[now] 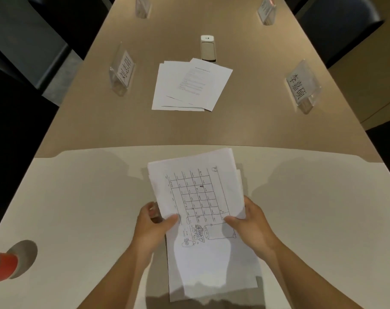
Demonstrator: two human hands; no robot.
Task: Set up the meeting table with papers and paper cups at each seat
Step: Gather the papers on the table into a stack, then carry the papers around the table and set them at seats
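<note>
I hold a stack of white papers (197,188) over the near, pale end of the table; the top sheet shows a printed grid and small drawings. My left hand (151,228) grips the stack's left edge, thumb on top. My right hand (248,226) grips the right edge the same way. A second loose pile of printed sheets (189,85) lies fanned out in the middle of the brown table (100,121). At the far lower left, a red and white paper cup stack (2,266) lies cut off by the frame edge.
Clear name stands sit along both sides: one at the left (122,71), one at the right (302,85), two more at the far end. A small white device (208,49) lies beyond the loose sheets. Dark chairs line both sides.
</note>
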